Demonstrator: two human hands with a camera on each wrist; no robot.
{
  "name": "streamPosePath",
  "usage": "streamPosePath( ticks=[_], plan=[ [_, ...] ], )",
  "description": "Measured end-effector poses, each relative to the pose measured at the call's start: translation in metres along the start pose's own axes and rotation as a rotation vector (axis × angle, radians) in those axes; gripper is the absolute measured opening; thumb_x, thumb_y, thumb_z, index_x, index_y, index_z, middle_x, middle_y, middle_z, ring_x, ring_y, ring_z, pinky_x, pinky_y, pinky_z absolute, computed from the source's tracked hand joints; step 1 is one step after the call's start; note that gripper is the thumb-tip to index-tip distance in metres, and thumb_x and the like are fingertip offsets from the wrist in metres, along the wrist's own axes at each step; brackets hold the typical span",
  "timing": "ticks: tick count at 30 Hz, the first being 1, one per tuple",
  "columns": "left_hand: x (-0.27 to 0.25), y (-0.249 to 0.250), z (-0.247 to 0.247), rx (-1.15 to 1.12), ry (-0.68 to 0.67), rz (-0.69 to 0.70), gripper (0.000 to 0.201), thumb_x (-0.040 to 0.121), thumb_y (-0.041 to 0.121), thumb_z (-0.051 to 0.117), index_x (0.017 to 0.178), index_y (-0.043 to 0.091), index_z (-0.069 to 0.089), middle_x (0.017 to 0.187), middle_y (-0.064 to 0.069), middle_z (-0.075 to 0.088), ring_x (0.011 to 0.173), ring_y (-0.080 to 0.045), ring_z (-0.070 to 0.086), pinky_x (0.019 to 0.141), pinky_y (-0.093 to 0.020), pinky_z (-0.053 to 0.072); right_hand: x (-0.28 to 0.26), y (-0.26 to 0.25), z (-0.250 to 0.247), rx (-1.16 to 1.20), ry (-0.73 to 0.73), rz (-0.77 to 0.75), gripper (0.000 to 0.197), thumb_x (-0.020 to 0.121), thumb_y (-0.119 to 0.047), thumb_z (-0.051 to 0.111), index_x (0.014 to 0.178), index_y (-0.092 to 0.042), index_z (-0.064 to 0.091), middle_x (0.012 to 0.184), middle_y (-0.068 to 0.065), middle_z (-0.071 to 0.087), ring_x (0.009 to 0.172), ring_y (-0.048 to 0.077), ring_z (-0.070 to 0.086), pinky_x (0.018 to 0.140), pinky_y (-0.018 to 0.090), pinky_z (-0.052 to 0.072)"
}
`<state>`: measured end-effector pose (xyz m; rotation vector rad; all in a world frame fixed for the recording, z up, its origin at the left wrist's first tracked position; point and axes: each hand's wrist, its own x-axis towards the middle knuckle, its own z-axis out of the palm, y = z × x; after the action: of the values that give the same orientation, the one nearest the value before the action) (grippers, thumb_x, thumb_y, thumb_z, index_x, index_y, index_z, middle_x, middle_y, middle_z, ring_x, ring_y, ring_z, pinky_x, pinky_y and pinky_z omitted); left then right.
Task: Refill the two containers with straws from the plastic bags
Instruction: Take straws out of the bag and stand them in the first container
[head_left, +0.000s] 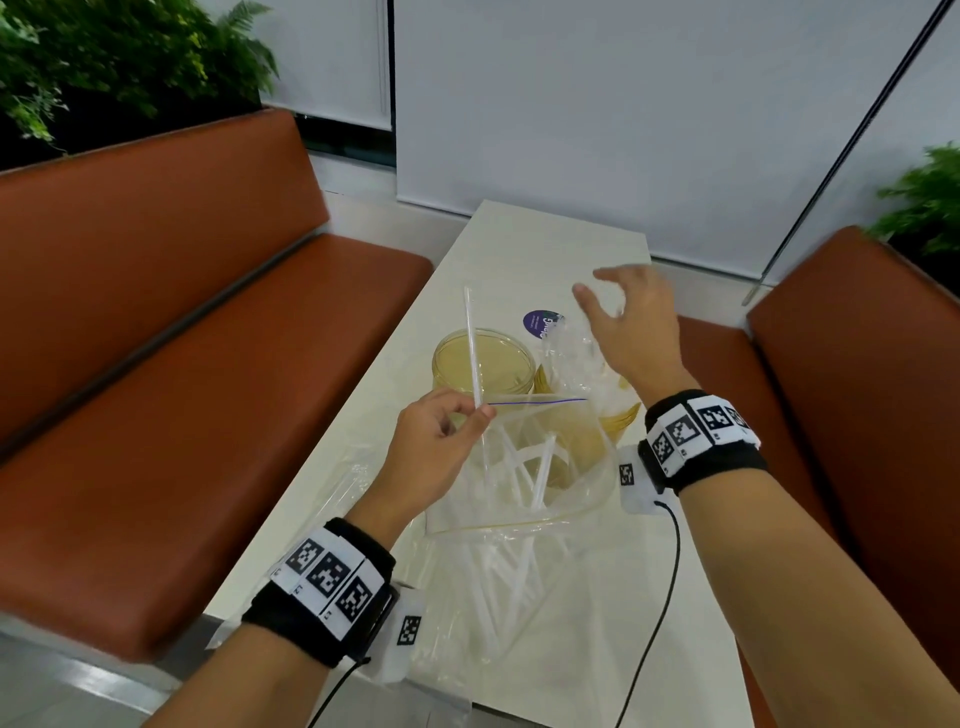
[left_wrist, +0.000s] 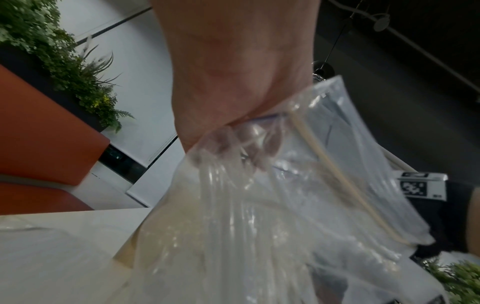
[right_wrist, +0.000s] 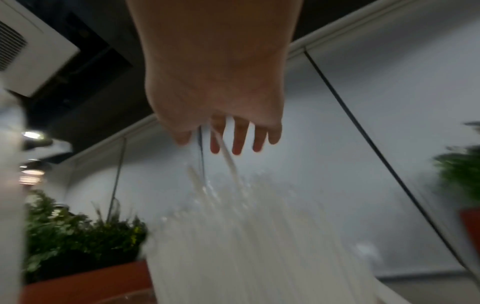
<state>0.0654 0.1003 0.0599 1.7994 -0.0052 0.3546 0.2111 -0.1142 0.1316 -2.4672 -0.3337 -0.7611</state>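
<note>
My left hand (head_left: 480, 413) pinches the rim of a clear zip bag (head_left: 524, 483) holding several white straws, and one long straw (head_left: 470, 343) sticks up past its thumb. In the left wrist view the left hand's fingers (left_wrist: 241, 148) curl into the bag's plastic (left_wrist: 259, 226). Behind the bag stand two yellowish clear containers, the left one (head_left: 483, 364) and the right one (head_left: 621, 418), half hidden by crumpled clear plastic (head_left: 574, 353). My right hand (head_left: 597, 296) hovers over that right container, fingers spread, holding nothing. The right wrist view shows blurred white straws (right_wrist: 246, 236) below the right hand (right_wrist: 228, 144).
The narrow white table (head_left: 545, 244) runs between two orange benches (head_left: 208, 415) (head_left: 857, 389). A purple round sticker (head_left: 540, 322) lies behind the containers. More clear plastic (head_left: 343, 483) lies flat by the table's left edge. Cables hang from both wristbands.
</note>
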Motion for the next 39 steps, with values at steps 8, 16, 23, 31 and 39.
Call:
streamPosePath(
  ticks=[8,16,23,31,39],
  plan=[
    [-0.001,0.003,0.0,0.0,-0.03,0.016,0.021,0.092,0.03,0.072,0.085,0.011,0.071,0.082,0.011,0.061,0.053,-0.007,0.036,0.056,-0.014,0.036,-0.042,-0.109,-0.001,0.154,-0.311,-0.12,0.05,0.092,-0.059,0.059,0.093,-0.012,0.077,0.09,0.001,0.07,0.087,0.017,0.064,0.081,0.035,0.052],
    [-0.004,0.011,-0.034,0.099,-0.333,0.027,0.056,0.074,-0.018,0.063,0.116,0.017,0.072,0.109,0.009,0.063,0.068,-0.008,0.045,0.061,-0.01,0.04,-0.071,-0.133,-0.025,0.72,-0.298,-0.064,0.024,0.107,-0.021,0.046,0.096,-0.01,0.065,0.074,0.008,0.07,0.075,0.028,0.069,0.079,0.038,0.059],
    [0.003,0.021,-0.05,0.302,-0.356,0.022,0.049,0.086,-0.006,0.058,0.13,0.016,0.068,0.112,0.0,0.07,0.076,0.003,0.059,0.067,-0.004,0.043,-0.107,-0.111,-0.031,0.37,-0.623,0.211,0.021,0.099,-0.024,0.059,0.086,-0.021,0.076,0.084,0.009,0.072,0.076,0.028,0.066,0.07,0.032,0.05],
    [0.003,0.024,-0.049,0.105,-0.453,-0.001,0.052,0.095,-0.009,0.053,0.135,0.024,0.064,0.13,0.013,0.061,0.098,-0.013,0.061,0.085,-0.021,0.056,-0.145,-0.1,-0.005,0.453,-1.076,0.221,0.029,0.086,-0.008,0.066,0.1,-0.025,0.048,0.101,-0.002,0.053,0.087,0.015,0.053,0.08,0.032,0.046],
    [0.003,0.014,-0.055,0.051,-0.438,-0.045,0.051,0.1,-0.003,0.052,0.14,0.028,0.059,0.126,0.011,0.063,0.085,0.006,0.061,0.097,-0.009,0.047,-0.157,-0.096,0.011,0.722,-1.167,0.307,0.051,0.093,-0.003,0.066,0.134,-0.02,0.04,0.104,0.008,0.068,0.093,0.02,0.065,0.089,0.032,0.05]
  ],
)
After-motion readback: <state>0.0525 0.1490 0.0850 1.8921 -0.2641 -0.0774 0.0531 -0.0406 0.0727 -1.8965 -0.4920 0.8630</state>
